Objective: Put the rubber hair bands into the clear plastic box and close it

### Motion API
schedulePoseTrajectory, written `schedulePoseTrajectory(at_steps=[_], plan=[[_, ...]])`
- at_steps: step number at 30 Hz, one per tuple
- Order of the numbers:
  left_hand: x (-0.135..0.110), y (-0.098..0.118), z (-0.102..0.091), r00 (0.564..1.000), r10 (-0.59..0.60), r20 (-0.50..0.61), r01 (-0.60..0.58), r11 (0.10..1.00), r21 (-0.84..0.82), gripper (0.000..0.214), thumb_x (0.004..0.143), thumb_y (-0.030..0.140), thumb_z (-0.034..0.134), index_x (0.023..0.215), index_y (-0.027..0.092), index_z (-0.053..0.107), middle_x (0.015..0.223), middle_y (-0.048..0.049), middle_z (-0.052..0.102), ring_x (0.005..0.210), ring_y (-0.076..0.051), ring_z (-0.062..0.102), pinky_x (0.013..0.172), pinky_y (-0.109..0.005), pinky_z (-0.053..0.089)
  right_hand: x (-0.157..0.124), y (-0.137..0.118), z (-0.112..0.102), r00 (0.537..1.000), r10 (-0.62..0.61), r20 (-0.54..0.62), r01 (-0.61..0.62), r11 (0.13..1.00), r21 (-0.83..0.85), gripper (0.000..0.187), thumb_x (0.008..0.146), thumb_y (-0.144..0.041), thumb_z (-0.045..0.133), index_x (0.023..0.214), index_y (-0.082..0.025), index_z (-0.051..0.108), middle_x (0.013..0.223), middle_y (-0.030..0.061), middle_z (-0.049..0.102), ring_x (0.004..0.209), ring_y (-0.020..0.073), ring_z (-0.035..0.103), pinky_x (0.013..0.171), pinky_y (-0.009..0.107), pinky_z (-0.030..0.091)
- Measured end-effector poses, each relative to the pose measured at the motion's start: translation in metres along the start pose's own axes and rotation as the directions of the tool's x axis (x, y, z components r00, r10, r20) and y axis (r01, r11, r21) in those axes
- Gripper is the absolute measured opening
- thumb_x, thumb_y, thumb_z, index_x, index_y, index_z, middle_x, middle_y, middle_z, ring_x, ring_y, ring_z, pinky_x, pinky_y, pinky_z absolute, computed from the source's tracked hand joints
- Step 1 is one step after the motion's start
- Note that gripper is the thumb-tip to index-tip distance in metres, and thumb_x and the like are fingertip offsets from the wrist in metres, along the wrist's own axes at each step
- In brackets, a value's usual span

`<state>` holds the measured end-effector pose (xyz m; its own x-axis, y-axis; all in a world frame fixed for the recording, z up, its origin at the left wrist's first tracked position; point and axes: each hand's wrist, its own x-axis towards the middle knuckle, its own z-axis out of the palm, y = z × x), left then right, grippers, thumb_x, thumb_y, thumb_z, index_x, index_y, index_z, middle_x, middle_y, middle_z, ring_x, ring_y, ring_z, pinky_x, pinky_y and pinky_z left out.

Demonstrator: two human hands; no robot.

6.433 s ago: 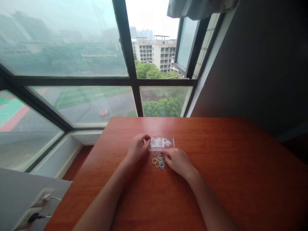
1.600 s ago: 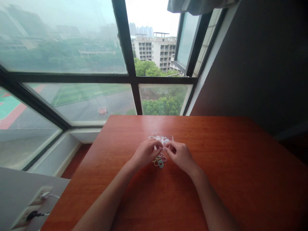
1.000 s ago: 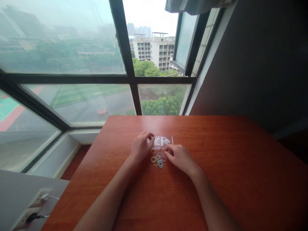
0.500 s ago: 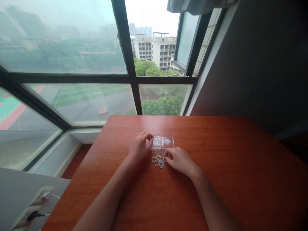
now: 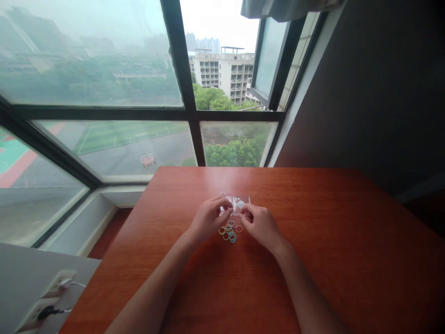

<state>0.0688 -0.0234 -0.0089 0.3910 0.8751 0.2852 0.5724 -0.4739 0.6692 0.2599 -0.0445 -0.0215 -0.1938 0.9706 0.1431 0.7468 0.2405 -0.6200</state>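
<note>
Mid-frame, I see one left hand [image 5: 206, 218] and one right hand [image 5: 260, 225], fingers [image 5: 223, 202] curled, whether grasping I can't tell; one clear box [image 5: 240, 202] behind; at least six rings [image 5: 230, 230] below.

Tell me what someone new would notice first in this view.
Probably the bright window first, filling the upper left and middle of the picture. Then the eye would likely drop to the left hand and right hand, close together over the reddish-brown table. Just below the hands lies a small cluster of pastel rings; partly hidden behind them, a clear, case-like object.
</note>
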Motion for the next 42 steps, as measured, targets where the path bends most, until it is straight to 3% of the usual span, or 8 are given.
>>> schedulePoseTrajectory(at_steps=[6, 13, 21, 30, 42], plan=[[0.000, 0.006, 0.004, 0.998, 0.011, 0.069, -0.004, 0.994, -0.107, 0.014, 0.085, 0.026, 0.056, 0.082, 0.017, 0.066, 0.075, -0.0014, 0.062, 0.061, -0.010, 0.049, 0.057, -0.020, 0.038, 0.000, -0.002, -0.002, 0.996, -0.015, -0.082, 0.019, 0.999, 0.051, 0.009, 0.084, -0.027, 0.056, 0.082, -0.022, 0.063, 0.061, -0.0024, 0.059, 0.059, 0.0127, 0.054, 0.060, 0.021, 0.037], [0.000, 0.000, 0.007, 1.000, 0.008, 0.026, -0.005, 0.996, -0.086, 0.011, 0.082, 0.020, 0.055, 0.078, 0.017, 0.065, 0.070, -0.0004, 0.061, 0.060, -0.010, 0.049, 0.058, -0.021, 0.038, 0.000, -0.002, 0.000, 0.996, -0.032, -0.078, 0.036, 0.998, 0.057, 0.011, 0.085, -0.028, 0.056, 0.086, -0.022, 0.065, 0.065, -0.0017, 0.062, 0.061, 0.0131, 0.056, 0.061, 0.021, 0.038], [0.008, -0.022, 0.005, 0.971, -0.069, -0.231, 0.103, 0.985, 0.140, 0.009, 0.083, 0.020, 0.055, 0.083, 0.019, 0.064, 0.078, -0.0010, 0.065, 0.065, -0.012, 0.053, 0.061, -0.023, 0.040, 0.000, -0.003, -0.001, 0.998, 0.016, 0.057, -0.013, 0.998, -0.058, 0.010, 0.085, -0.027, 0.056, 0.085, -0.024, 0.066, 0.073, 0.0000, 0.069, 0.069, 0.0151, 0.061, 0.064, 0.023, 0.036], [0.010, -0.027, 0.008, 0.975, -0.081, -0.207, 0.135, 0.955, 0.265, 0.012, 0.086, 0.027, 0.056, 0.088, 0.022, 0.066, 0.087, -0.0017, 0.066, 0.071, -0.014, 0.059, 0.065, -0.024, 0.041, -0.002, -0.004, -0.003, 0.990, 0.026, 0.137, -0.010, 0.994, -0.113, 0.010, 0.085, -0.024, 0.057, 0.083, -0.024, 0.067, 0.077, -0.0003, 0.071, 0.071, 0.0149, 0.062, 0.061, 0.023, 0.032], [0.004, -0.019, 0.000, 0.984, -0.076, -0.159, 0.114, 0.963, 0.243, 0.013, 0.085, 0.023, 0.054, 0.087, 0.020, 0.066, 0.085, -0.0019, 0.065, 0.066, -0.013, 0.055, 0.062, -0.024, 0.040, -0.006, -0.004, -0.005, 0.962, 0.034, 0.269, 0.002, 0.991, -0.133, 0.010, 0.081, -0.024, 0.059, 0.080, -0.024, 0.069, 0.076, -0.0010, 0.070, 0.067, 0.0123, 0.060, 0.057, 0.022, 0.031]])
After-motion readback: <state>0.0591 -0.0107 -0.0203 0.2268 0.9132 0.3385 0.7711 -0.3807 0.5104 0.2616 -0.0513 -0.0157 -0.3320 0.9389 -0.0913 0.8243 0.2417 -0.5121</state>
